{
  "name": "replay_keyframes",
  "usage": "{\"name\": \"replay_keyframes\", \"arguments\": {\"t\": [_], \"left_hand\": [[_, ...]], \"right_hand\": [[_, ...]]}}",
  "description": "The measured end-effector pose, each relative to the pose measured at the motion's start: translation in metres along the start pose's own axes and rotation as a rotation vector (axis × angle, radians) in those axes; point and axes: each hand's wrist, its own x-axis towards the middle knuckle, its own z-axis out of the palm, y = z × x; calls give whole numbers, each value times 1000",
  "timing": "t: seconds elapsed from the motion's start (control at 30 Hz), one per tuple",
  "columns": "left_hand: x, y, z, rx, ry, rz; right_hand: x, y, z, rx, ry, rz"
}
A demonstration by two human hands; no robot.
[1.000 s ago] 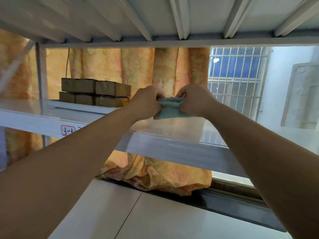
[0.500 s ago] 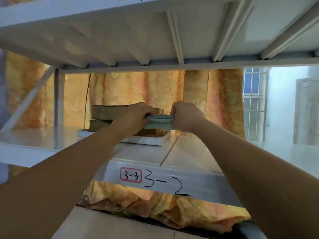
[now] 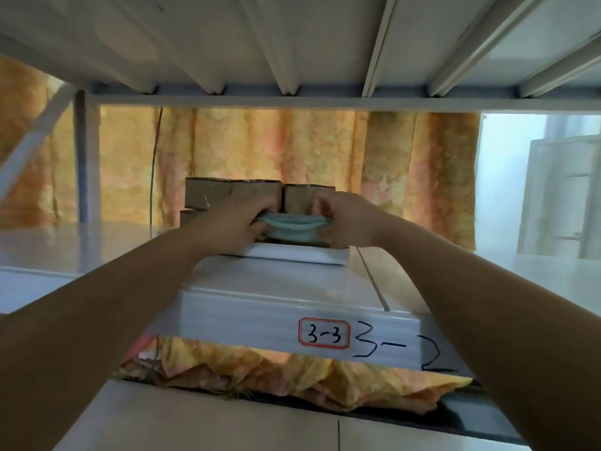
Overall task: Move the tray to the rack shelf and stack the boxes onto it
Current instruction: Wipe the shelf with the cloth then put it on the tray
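Note:
A white tray (image 3: 294, 256) rests on the white rack shelf (image 3: 266, 288), carrying brown cardboard boxes (image 3: 227, 192) stacked in two layers. A folded light green cloth (image 3: 292, 226) hangs just above the tray's near edge, in front of the boxes. My left hand (image 3: 237, 221) grips its left end and my right hand (image 3: 348, 221) grips its right end. The hands and the cloth hide the lower fronts of the boxes.
The shelf's front lip carries a red-framed label "3-3" (image 3: 324, 335) and handwritten "3-2". Another shelf's ribbed underside (image 3: 292, 43) sits close overhead. An orange patterned curtain (image 3: 260, 144) hangs behind the rack, a grey upright post (image 3: 83, 157) stands at left, and a window (image 3: 559, 196) at right.
Both hands carried the green cloth leftward along the shelf until it is in front of the tray and boxes. The view shifted left and came closer to the stack.

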Motion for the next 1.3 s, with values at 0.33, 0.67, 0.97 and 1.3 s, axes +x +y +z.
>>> {"name": "replay_keyframes", "arguments": {"t": [0.33, 0.67, 0.97, 1.3], "left_hand": [[-5, 4, 5, -3, 9, 33], [-3, -1, 15, 50, -32, -20], [-4, 4, 12, 45, -79, -71], [-7, 10, 9, 101, -166, -93]], "right_hand": [[-5, 21, 6, -49, 110, -12], [-1, 22, 18, -202, 91, -62], [-3, 18, 20, -136, -13, 19], [2, 9, 20, -268, -44, 98]]}}
